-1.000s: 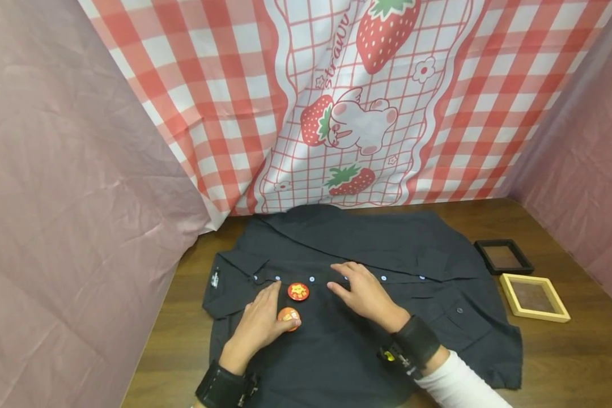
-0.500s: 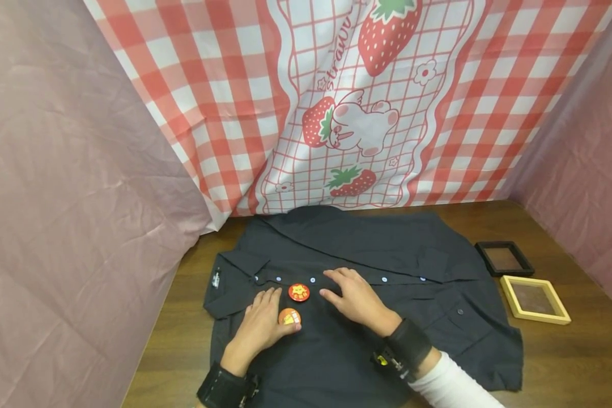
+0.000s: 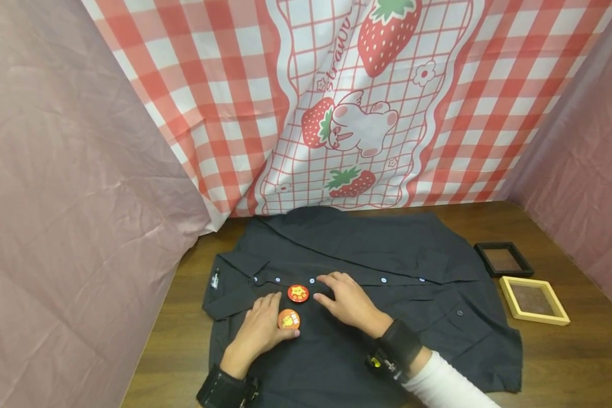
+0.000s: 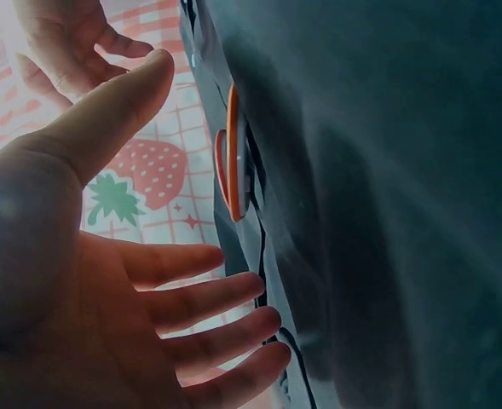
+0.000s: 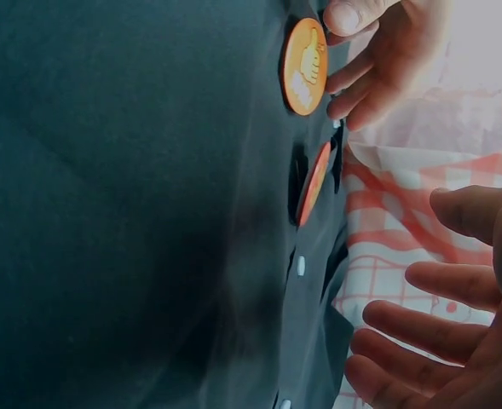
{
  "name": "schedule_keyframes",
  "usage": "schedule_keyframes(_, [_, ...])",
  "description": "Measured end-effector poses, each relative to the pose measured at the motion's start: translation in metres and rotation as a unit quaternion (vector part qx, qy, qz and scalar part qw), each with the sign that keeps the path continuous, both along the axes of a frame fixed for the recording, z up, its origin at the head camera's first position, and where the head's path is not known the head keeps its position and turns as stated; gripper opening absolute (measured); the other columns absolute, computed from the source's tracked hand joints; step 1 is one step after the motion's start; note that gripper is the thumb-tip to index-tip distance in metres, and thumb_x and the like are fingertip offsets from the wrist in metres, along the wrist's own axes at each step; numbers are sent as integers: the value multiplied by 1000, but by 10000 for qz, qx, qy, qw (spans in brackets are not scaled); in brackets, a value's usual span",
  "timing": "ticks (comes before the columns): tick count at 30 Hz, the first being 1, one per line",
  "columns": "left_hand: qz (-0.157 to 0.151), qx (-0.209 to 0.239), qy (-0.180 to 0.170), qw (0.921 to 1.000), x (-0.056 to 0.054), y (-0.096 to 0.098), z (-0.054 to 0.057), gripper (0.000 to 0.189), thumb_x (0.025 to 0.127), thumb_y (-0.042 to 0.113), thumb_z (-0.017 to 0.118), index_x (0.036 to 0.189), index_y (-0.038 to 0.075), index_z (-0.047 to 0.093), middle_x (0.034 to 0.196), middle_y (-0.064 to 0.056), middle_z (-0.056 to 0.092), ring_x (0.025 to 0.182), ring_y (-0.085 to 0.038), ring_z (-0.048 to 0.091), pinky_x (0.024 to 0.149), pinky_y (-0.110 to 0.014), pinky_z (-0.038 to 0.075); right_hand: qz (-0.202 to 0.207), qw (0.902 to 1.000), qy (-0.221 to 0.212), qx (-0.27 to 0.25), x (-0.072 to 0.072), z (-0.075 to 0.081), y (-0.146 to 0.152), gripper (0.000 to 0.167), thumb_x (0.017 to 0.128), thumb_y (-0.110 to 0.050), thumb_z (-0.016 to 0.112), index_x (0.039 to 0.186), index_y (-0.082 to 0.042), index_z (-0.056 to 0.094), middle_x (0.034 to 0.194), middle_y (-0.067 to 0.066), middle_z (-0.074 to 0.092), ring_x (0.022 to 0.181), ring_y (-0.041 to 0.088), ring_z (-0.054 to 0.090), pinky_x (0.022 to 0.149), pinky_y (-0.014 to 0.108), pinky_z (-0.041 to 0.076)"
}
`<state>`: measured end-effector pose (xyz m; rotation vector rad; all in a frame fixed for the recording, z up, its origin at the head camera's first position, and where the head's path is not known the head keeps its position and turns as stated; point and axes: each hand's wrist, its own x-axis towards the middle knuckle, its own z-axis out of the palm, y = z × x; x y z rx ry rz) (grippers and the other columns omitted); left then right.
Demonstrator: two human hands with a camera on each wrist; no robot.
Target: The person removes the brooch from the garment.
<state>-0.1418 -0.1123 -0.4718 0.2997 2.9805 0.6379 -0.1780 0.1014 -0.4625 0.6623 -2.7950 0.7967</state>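
Observation:
A dark button-up shirt (image 3: 367,351) lies spread out with its collar to the left. Two round pin badges are on its front: a red one (image 3: 298,293) near the button line and an orange one (image 3: 288,319) a little closer to me. My left hand (image 3: 257,328) is beside the orange badge, thumb at its lower edge in the head view; the left wrist view shows the fingers spread and holding nothing. To the right of the red badge is my right hand (image 3: 351,303), fingers loosely extended and also holding nothing. In the right wrist view the orange badge (image 5: 305,66) shows a thumbs-up picture.
On the wooden table (image 3: 581,362), right of the shirt, lie a black square frame (image 3: 527,269) and a pale yellow frame (image 3: 558,317). A strawberry-print checked cloth (image 3: 357,130) hangs behind, and pink fabric (image 3: 81,198) borders the sides.
My right hand has moved left, closer to the red badge. The left thumb has shifted slightly toward me, uncovering more of the orange badge. Both badges stay in place.

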Motion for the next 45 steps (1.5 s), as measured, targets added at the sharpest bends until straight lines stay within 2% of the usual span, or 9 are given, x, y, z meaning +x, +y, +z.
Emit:
schedule_keyframes(3, [-9,-10,22,10000,-1,0,1,91,70,47,84,136,-5,48,136,-25,52,125,-43,49,98,-61,43,-1,10000,-7,23,-1,0,-2,38,89,-28,71,119,-7,67,110,8,68,105,28,62,92,45,52])
schedule_keyframes(13, [-162,24,-213,9996,-1,-3,1,94,69,46,85,137,-5,47,139,-25,50,129,-43,47,99,-62,42,148,9999,7,69,-2,-7,-7,38,88,-28,71,118,-7,68,107,9,68,98,25,62,86,44,53])
schedule_keyframes(20, [-183,38,-336,9993,2,-2,0,93,69,44,85,138,-5,47,141,-25,49,130,-43,46,100,-64,41,249,9995,-162,50,-3,-10,-10,39,88,-28,71,119,-5,67,108,9,68,100,26,62,87,44,53])
schedule_keyframes(30, [-189,-13,-418,9989,-3,1,-1,92,69,43,86,138,-4,47,143,-25,47,131,-43,44,102,-63,40,421,9981,-439,90,-7,-14,-16,41,90,-30,69,121,-4,66,114,12,67,106,29,63,91,46,53])
schedule_keyframes(37, [-188,119,-618,9978,-3,1,-1,91,70,41,86,139,-4,46,143,-24,47,132,-43,43,100,-65,40,427,9976,-527,121,-9,-13,-18,39,90,-30,69,120,-5,66,114,12,68,108,29,63,92,46,52])
schedule_keyframes(45, [-245,65,-675,9974,-2,0,1,92,69,41,86,138,-4,46,142,-24,48,132,-43,43,99,-66,40,514,9972,-483,233,-11,-13,-19,38,90,-30,68,119,-5,66,109,10,68,102,26,63,89,44,53])
